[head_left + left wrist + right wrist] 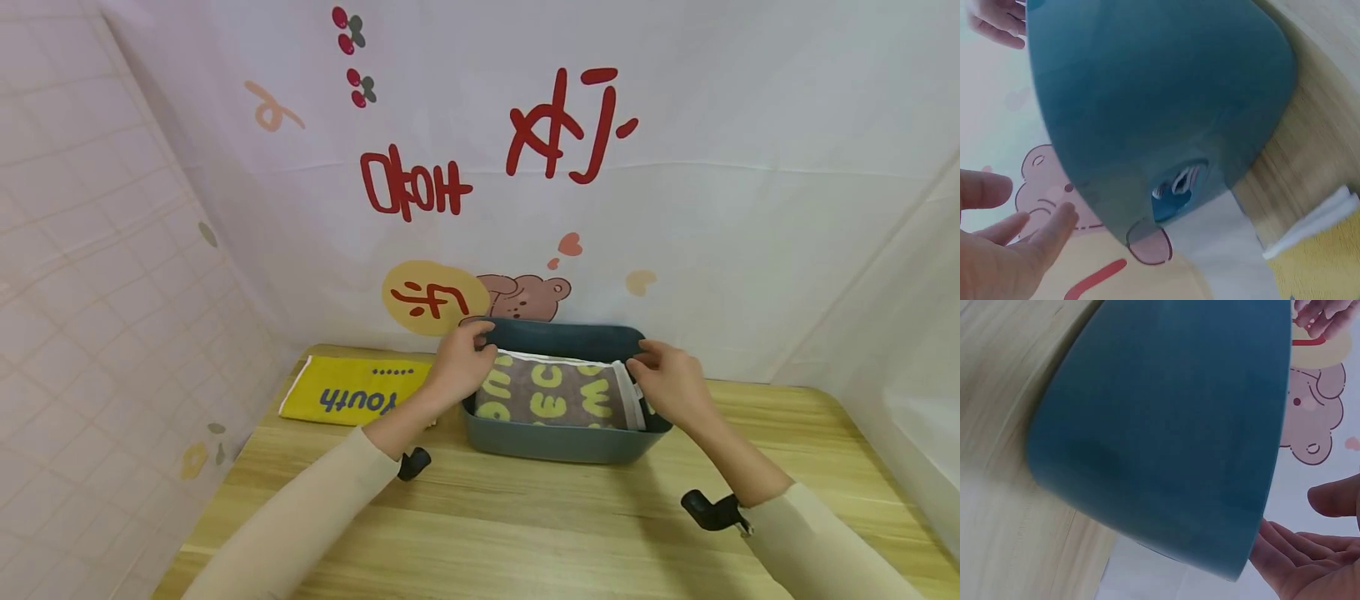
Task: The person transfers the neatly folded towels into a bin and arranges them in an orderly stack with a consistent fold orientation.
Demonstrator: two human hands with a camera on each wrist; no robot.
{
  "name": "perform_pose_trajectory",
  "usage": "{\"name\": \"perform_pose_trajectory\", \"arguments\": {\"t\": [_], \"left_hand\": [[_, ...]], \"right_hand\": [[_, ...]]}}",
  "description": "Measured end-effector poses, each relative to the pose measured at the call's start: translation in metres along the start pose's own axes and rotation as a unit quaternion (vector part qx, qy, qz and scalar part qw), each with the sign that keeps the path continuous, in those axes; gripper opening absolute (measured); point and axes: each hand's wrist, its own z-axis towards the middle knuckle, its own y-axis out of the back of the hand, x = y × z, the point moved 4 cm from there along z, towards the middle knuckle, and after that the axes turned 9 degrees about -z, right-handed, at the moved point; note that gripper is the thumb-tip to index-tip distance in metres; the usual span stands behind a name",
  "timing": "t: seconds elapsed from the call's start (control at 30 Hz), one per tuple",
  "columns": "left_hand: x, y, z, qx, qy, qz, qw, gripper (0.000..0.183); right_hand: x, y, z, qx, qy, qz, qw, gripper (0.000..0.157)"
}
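Note:
A blue-green plastic bin (551,442) stands on the table. Inside it lies a folded grey towel (555,396) with yellow-green letters and a white edge. My left hand (461,362) is at the bin's left end near the back corner; in the left wrist view its thumb and fingers are spread, apart from the bin wall. At the right end is my right hand (671,383). The right wrist view shows its fingers (1291,550) loosely bent by the rim, the thumb well away; whether they touch the rim I cannot tell.
Left of the bin lies a folded yellow towel (352,383) with blue lettering, partly behind my left forearm. The wooden table (525,525) meets a white printed cloth (712,250) just behind the bin. Black wrist mounts (708,510) stick out below my wrists.

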Motion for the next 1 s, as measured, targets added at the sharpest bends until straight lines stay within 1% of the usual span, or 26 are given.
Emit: {"name": "perform_pose_trajectory", "arguments": {"t": [0.13, 0.3, 0.43, 0.53, 0.67, 0.77, 1.0], "left_hand": [[-0.001, 0.011, -0.006, -0.013, -0.018, -0.015, 0.9996, 0.036], [0.001, 0.026, -0.013, -0.032, -0.025, -0.002, 0.9992, 0.037], [0.005, 0.037, -0.018, -0.04, -0.022, 0.002, 0.9989, 0.038], [0.008, 0.045, -0.022, -0.045, -0.016, -0.005, 0.9988, 0.04], [0.013, 0.053, -0.026, -0.053, -0.003, -0.013, 0.9985, 0.042], [0.014, 0.059, -0.03, -0.064, -0.001, -0.01, 0.9979, 0.043], [0.018, 0.074, -0.038, -0.095, -0.015, 0.009, 0.9953, 0.045]], "right_hand": [[0.004, 0.001, -0.002, -0.005, 0.008, 0.01, 1.0, 0.054], [0.011, 0.0, -0.004, -0.009, 0.02, 0.024, 0.999, 0.052], [0.015, -0.001, -0.006, -0.021, 0.034, 0.03, 0.999, 0.051], [0.018, -0.003, -0.007, -0.027, 0.042, 0.034, 0.998, 0.051], [0.021, -0.005, -0.009, -0.028, 0.046, 0.036, 0.998, 0.053], [0.025, -0.007, -0.011, -0.034, 0.052, 0.036, 0.997, 0.053], [0.035, -0.012, -0.014, -0.06, 0.076, 0.047, 0.994, 0.048]]}}
